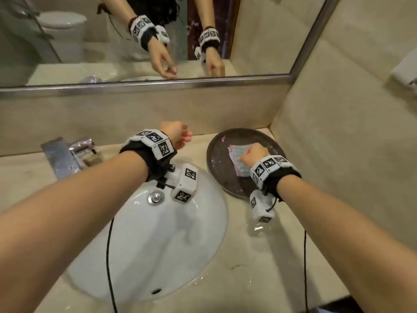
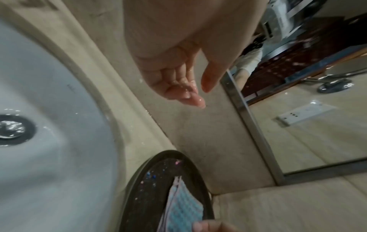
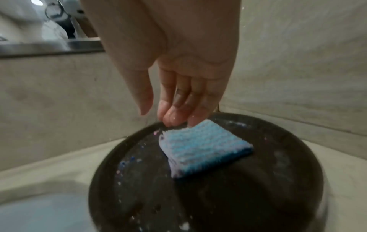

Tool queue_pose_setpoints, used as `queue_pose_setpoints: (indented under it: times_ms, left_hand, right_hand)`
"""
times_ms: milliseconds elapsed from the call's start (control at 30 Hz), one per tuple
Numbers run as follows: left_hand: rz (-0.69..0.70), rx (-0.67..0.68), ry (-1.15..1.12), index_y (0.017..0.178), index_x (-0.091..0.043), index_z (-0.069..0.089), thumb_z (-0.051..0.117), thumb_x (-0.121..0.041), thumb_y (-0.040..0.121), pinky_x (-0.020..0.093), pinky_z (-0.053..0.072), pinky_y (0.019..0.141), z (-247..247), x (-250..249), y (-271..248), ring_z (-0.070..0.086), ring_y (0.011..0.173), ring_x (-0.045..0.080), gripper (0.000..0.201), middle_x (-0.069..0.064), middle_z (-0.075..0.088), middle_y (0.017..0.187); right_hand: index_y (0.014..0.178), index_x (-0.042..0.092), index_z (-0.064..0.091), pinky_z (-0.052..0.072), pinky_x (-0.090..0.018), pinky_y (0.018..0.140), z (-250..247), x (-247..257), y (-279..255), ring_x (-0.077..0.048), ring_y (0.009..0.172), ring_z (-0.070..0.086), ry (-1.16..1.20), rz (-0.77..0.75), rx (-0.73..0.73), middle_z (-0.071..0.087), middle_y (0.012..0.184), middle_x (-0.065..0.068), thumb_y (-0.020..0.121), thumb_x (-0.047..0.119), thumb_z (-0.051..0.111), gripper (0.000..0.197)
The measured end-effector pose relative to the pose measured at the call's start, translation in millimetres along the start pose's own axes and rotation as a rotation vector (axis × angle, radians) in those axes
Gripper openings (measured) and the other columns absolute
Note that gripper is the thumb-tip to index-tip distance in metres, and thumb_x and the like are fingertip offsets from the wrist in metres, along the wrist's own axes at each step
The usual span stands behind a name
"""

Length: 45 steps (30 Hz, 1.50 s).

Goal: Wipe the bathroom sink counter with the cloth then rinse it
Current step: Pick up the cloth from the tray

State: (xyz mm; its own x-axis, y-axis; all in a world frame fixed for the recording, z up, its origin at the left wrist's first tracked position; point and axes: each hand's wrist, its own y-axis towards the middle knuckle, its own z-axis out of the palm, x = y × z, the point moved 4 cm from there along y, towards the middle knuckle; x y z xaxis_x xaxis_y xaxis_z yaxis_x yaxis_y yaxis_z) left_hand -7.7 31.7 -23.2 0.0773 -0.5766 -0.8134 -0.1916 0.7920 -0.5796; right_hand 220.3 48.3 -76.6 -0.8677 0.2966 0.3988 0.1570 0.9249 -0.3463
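Observation:
A folded blue waffle cloth (image 1: 235, 154) (image 3: 204, 147) (image 2: 182, 207) lies on a round dark tray (image 1: 216, 168) (image 3: 218, 200) at the back right of the beige counter (image 1: 259, 263). My right hand (image 1: 250, 154) (image 3: 158, 117) hangs over it with wet straight fingers (image 3: 174, 116). Their tips meet the cloth's far edge and the thumb stands apart. My left hand (image 1: 180, 136) (image 2: 201, 95) hovers behind the white sink (image 1: 158, 245) (image 2: 49, 102), wet, loosely curled and holding nothing.
A chrome faucet (image 1: 67, 154) stands at the back left of the sink, whose drain (image 1: 155, 197) is at the basin's far side. A mirror with a metal frame (image 1: 144, 83) runs along the back wall. A tiled side wall (image 1: 338, 154) closes the right.

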Motion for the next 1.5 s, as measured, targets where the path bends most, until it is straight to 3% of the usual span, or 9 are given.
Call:
queue_pose_setpoints:
  times_ms: [300, 500, 700, 800, 900, 1067, 1300, 1367, 1500]
  left_hand:
    - [-0.038, -0.061, 0.018, 0.069, -0.012, 0.047, 0.042, -0.011, 0.093, 0.007, 0.032, 0.032, -9.2, 48.3, 33.8, 0.045, 0.023, 0.002, 0.024, -0.006, 0.053, 0.029]
    - [-0.038, -0.089, 0.034, 0.071, -0.013, 0.049, 0.044, -0.012, 0.093, 0.008, 0.036, 0.036, -13.9, 58.8, 38.2, 0.048, 0.025, 0.002, 0.022, -0.006, 0.055, 0.031]
    - [-0.023, -0.066, 0.047, 0.071, -0.014, 0.048, 0.043, -0.013, 0.094, 0.011, 0.036, 0.037, -3.4, 43.0, 26.5, 0.047, 0.025, 0.002, 0.023, -0.007, 0.054, 0.031]
    - [0.019, -0.029, 0.065, 0.073, -0.014, 0.048, 0.042, -0.012, 0.095, 0.011, 0.037, 0.037, 6.2, 23.0, 12.1, 0.048, 0.026, 0.002, 0.023, -0.006, 0.057, 0.036]
    - [0.103, 0.03, 0.11, 0.079, -0.016, 0.051, 0.048, -0.014, 0.093, 0.017, 0.042, 0.052, 16.7, -0.6, -8.3, 0.056, 0.048, 0.007, 0.015, 0.0, 0.06, 0.065]
    - [0.318, 0.061, 0.205, 0.087, -0.017, 0.055, 0.057, -0.014, 0.089, 0.024, 0.043, 0.061, 17.8, -44.0, -44.3, 0.055, 0.072, 0.012, 0.004, 0.004, 0.059, 0.092]
    - [0.562, -0.051, 0.236, 0.14, -0.015, 0.036, 0.067, -0.008, 0.082, 0.031, 0.04, 0.098, -30.6, -95.3, -94.7, 0.048, 0.122, 0.022, 0.066, 0.009, 0.048, 0.13]
    - [0.59, -0.084, 0.262, 0.133, -0.011, 0.044, 0.067, -0.008, 0.082, 0.031, 0.041, 0.095, -50.9, -102.1, -107.0, 0.048, 0.115, 0.018, 0.056, 0.006, 0.048, 0.122]
    - [0.618, -0.068, 0.242, 0.079, -0.014, 0.055, 0.058, -0.011, 0.089, 0.021, 0.049, 0.057, -93.5, -106.0, -129.1, 0.057, 0.072, 0.018, 0.011, 0.004, 0.056, 0.078]
  right_hand:
    - [0.115, 0.004, 0.06, 0.047, -0.032, 0.087, 45.6, -17.9, 20.9, -0.033, 0.109, 0.06, -0.158, 0.052, 0.07, 0.064, 0.116, -0.016, 0.082, 0.026, 0.068, 0.04]
    - [0.124, 0.01, 0.056, 0.045, -0.042, 0.101, 46.8, -22.2, 24.7, -0.034, 0.117, 0.054, -0.246, -0.022, 0.058, 0.058, 0.125, -0.012, 0.093, 0.021, 0.048, 0.034]
    - [0.114, -0.003, 0.057, 0.045, -0.029, 0.089, 10.9, -10.0, 21.2, -0.02, 0.111, 0.056, 0.039, 0.012, 0.006, 0.059, 0.12, -0.004, 0.094, 0.013, 0.048, 0.028]
    - [0.094, 0.011, 0.063, 0.05, -0.037, 0.091, -16.0, 9.5, 14.4, -0.03, 0.104, 0.061, 0.239, -0.012, -0.096, 0.065, 0.105, -0.015, 0.092, 0.012, 0.046, 0.017]
    - [0.063, 0.023, 0.05, 0.054, -0.045, 0.086, -45.7, 29.2, 8.7, -0.032, 0.088, 0.065, 0.47, -0.114, -0.142, 0.062, 0.072, -0.003, 0.086, 0.011, 0.051, 0.026]
    - [0.061, 0.019, 0.051, 0.048, -0.034, 0.062, -101.7, 86.8, -32.3, -0.019, 0.057, 0.051, 0.664, -0.309, -0.094, 0.053, 0.06, -0.002, 0.084, 0.001, 0.053, 0.029]
    - [0.061, 0.018, 0.051, 0.039, -0.021, 0.053, -133.8, 179.3, -97.2, -0.01, 0.057, 0.045, 0.675, -0.588, 0.044, 0.048, 0.062, -0.001, 0.086, -0.001, 0.051, 0.031]
    - [0.062, 0.018, 0.052, 0.038, -0.013, 0.053, -136.6, 204.5, -115.3, -0.006, 0.061, 0.043, 0.664, -0.675, 0.072, 0.049, 0.066, 0.002, 0.087, 0.0, 0.052, 0.031]
    - [0.066, 0.019, 0.052, 0.037, -0.016, 0.063, -125.7, 251.4, -147.4, -0.004, 0.067, 0.045, 0.652, -0.806, 0.145, 0.05, 0.071, 0.004, 0.09, 0.002, 0.05, 0.029]
